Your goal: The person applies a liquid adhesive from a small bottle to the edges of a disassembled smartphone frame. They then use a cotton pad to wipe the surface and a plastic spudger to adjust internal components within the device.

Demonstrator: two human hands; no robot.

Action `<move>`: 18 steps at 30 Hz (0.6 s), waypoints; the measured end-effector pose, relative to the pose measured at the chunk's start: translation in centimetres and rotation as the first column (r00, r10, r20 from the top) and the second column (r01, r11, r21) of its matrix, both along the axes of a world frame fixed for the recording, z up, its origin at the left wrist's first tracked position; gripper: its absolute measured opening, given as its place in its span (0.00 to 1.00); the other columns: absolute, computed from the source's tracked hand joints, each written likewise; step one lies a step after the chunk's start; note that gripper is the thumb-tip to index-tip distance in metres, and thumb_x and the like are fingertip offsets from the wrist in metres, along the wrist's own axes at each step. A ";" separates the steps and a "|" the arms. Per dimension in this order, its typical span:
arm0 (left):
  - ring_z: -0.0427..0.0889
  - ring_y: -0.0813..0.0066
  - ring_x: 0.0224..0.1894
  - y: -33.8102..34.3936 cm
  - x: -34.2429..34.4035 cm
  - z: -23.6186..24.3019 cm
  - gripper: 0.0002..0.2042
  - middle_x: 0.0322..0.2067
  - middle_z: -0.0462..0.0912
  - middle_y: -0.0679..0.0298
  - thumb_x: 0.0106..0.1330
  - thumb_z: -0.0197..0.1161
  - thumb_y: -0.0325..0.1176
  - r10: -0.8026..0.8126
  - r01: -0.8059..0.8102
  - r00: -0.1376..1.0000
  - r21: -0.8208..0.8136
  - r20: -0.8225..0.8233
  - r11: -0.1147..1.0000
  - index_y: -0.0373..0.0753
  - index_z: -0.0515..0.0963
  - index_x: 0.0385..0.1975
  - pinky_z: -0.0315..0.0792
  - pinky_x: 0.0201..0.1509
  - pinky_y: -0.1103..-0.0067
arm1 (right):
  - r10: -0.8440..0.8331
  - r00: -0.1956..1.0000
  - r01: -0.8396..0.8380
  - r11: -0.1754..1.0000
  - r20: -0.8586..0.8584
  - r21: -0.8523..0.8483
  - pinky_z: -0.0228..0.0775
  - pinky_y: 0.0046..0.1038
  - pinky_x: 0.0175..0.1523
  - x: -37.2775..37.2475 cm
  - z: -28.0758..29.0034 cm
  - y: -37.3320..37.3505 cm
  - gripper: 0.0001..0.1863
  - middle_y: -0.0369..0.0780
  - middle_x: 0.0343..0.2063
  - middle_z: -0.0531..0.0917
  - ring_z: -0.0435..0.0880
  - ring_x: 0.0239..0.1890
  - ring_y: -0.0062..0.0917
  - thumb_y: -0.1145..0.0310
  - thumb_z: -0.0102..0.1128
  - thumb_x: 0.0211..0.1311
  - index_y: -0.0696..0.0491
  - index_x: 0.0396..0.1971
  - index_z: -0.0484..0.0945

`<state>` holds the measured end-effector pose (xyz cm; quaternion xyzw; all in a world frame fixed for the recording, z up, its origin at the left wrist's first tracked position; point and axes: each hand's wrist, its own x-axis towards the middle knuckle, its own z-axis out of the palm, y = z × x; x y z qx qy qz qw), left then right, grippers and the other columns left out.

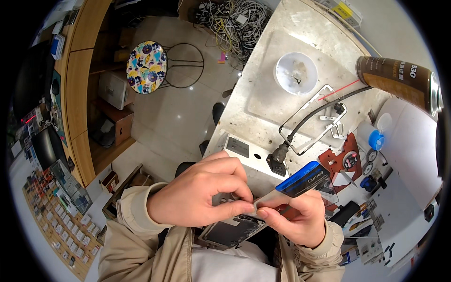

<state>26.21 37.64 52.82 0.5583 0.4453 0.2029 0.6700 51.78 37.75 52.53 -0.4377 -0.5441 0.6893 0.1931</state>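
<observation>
Both hands on opened phone, flat strip pinched over it.
L hand [197, 192] grip pressed together on end of pale strip [270, 199]; R hand [296, 218] pinches same strip w/ blue-topped clear card [305, 178]. Phone [230, 230] sits low between hands over lap, near worktop [263, 98] edge, insides showing. Judging: already opened up; strip looks part-lifted, not clearly free. White bowl [296, 73], bare frame [314, 117], spray can [399, 80] lie beyond.

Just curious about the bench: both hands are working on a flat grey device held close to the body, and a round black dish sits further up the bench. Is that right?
Not quite: the dish is white, not black, as the head view shows. The rest holds: the left hand and right hand work on the flat grey device close to the body.
</observation>
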 end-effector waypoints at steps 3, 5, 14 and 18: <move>0.76 0.70 0.40 -0.1 0.0 0.0 0.06 0.36 0.79 0.66 0.61 0.79 0.30 -0.001 0.001 1.000 0.012 -0.005 1.000 0.41 0.88 0.34 0.69 0.46 0.75 | 0.007 1.000 -0.007 1.000 0.009 0.008 0.72 0.19 0.28 0.0 0.1 -0.1 0.06 0.38 0.28 0.91 0.87 0.25 0.18 0.75 0.77 0.59 0.60 0.35 0.89; 0.76 0.70 0.40 -0.2 0.0 -0.1 0.06 0.36 0.79 0.66 0.61 0.79 0.30 -0.001 0.001 1.000 0.021 -0.001 1.000 0.41 0.88 0.34 0.69 0.46 0.75 | 0.021 0.999 -0.022 1.000 0.030 0.019 0.71 0.19 0.28 -0.1 0.2 0.0 0.07 0.39 0.28 0.91 0.87 0.25 0.18 0.74 0.78 0.58 0.60 0.34 0.89; 0.77 0.71 0.40 -0.4 0.1 0.1 0.04 0.35 0.80 0.67 0.62 0.78 0.30 0.019 -0.019 0.999 -0.014 -0.034 1.000 0.41 0.88 0.33 0.70 0.45 0.75 | -0.008 0.997 0.002 0.997 0.073 0.075 0.73 0.22 0.30 -0.4 0.4 0.0 0.09 0.38 0.27 0.90 0.85 0.25 0.20 0.73 0.81 0.55 0.59 0.33 0.89; 0.77 0.71 0.40 -0.5 0.1 0.1 0.04 0.35 0.80 0.67 0.63 0.77 0.30 0.032 -0.033 0.999 -0.036 -0.036 0.999 0.41 0.88 0.33 0.70 0.45 0.75 | 0.055 0.994 -0.062 0.995 0.091 0.078 0.79 0.24 0.33 0.2 0.6 0.3 0.11 0.40 0.30 0.89 0.86 0.27 0.24 0.75 0.80 0.55 0.59 0.38 0.90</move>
